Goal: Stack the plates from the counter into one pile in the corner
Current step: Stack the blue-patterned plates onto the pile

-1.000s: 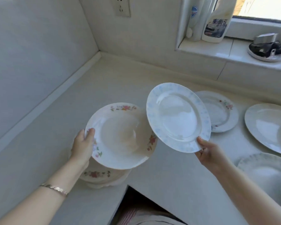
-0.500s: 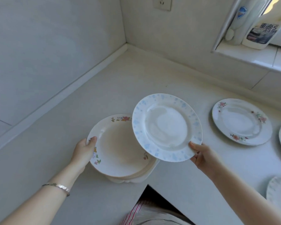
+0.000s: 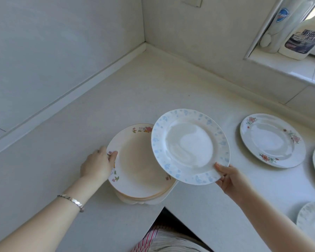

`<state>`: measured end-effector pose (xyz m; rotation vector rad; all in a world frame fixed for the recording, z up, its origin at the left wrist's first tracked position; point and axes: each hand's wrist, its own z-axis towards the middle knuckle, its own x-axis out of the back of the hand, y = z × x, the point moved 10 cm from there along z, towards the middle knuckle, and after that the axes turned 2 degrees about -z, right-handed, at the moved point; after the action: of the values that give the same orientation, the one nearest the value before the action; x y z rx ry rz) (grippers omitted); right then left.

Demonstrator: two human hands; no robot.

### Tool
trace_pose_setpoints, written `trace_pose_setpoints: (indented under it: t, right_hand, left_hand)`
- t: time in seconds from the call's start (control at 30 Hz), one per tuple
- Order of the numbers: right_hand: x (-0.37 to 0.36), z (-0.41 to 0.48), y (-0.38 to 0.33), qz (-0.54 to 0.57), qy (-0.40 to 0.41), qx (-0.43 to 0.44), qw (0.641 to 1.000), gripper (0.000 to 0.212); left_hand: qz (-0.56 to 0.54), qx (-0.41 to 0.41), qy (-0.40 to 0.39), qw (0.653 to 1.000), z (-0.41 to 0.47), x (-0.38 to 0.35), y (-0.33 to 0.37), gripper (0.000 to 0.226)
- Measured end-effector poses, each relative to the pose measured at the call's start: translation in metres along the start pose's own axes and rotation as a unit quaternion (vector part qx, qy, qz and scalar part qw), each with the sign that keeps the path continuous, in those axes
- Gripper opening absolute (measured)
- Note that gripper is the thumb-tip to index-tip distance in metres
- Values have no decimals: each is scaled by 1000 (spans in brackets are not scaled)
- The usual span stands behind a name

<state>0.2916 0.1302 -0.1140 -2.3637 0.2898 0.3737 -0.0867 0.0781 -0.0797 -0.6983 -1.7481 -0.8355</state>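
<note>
Left hand (image 3: 98, 164) grips the round cream flower-edged plate (image 3: 135, 170) topping the pile (image 3: 144, 200) at the pale tabletop's (image 3: 153, 88) near edge, probably steadying it. Right hand (image 3: 229, 180) pinches a round white blue-speckled plate (image 3: 189, 146), tilted above the pile's right side, ready to land.

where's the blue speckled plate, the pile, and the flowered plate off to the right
blue speckled plate (image 3: 189, 146): head view, middle of its well
pile (image 3: 138, 166): head view, bare well of its top plate
flowered plate (image 3: 272, 140): head view, middle of its well
</note>
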Motion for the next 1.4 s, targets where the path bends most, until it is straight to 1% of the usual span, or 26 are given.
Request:
trace_pose_setpoints:
  t: [0.03,0.07,0.13,0.17,0.27,0.33,0.4,0.47,0.57,0.63,0.77,0.8,0.83,0.87,0.93,1.0,1.03,1.1,1.2,1.33,1.37,1.4]
  right_hand:
    - [-1,0,0,-5,0,0,1000,15]
    - [-2,0,0,-10,-1,1,1000,15]
    - [-5,0,-2,-24,-4,6,1000,15]
    - [-7,0,-3,-34,-6,9,999,15]
    - [-17,0,-6,-77,-18,24,997,16]
    - [-25,3,-5,-109,-22,27,993,15]
    - [-36,7,1,-139,-24,22,990,14]
    - [-48,11,8,-163,-29,17,986,14]
    - [-63,16,18,-188,-35,10,982,15]
    - [-72,17,20,-206,-32,12,978,15]
    - [-90,15,23,-270,-29,28,962,15]
    - [-93,14,23,-303,-19,40,952,15]
    - [-95,13,20,-354,-5,59,933,17]
    - [-98,11,18,-418,7,81,905,19]
    - [-105,4,15,-541,20,118,832,24]
    - [-107,-2,11,-612,46,155,774,33]
    - [-107,-4,9,-628,60,172,756,36]
    - [-108,-6,9,-640,72,193,740,45]
    - [-106,-5,15,-656,67,181,729,62]
    - [-105,-5,15,-680,67,179,708,61]
    - [-105,-3,16,-679,66,179,709,61]
    - [-105,-2,17,-677,62,176,712,60]
  left_hand:
    - [-63,10,-3,998,-2,-3,0,42]
    - [-154,26,-13,988,-4,-8,0,40]
    - [-323,68,-36,943,-9,-19,0,43]
    - [-380,90,-41,920,-12,-23,0,45]
    - [-485,121,-29,865,-14,-30,-2,49]
    - [-520,138,-24,843,-13,-32,-5,49]
    - [-524,150,-27,838,-12,-34,-6,49]
    - [-516,146,-28,844,-13,-33,-5,47]
    - [-519,145,-29,842,-13,-32,-6,42]
    - [-519,143,-28,842,-12,-31,-6,43]
    - [-542,140,-17,829,-12,-30,-4,43]
    - [-546,139,-14,826,-12,-29,-3,42]
    - [-548,137,-13,825,-12,-29,-2,41]
    - [-548,134,-13,826,-12,-29,-1,40]
    - [-548,129,-10,826,-12,-28,0,38]
    - [-550,133,-7,825,-12,-30,-2,38]
    - [-549,136,-5,825,-11,-31,-3,38]
    - [-546,140,0,826,-10,-32,-5,38]
    - [-540,142,8,829,-10,-30,-5,37]
    - [-527,139,10,839,-11,-27,-6,36]
    - [-514,137,10,847,-11,-26,-6,36]
    - [-487,133,10,863,-11,-23,-6,35]
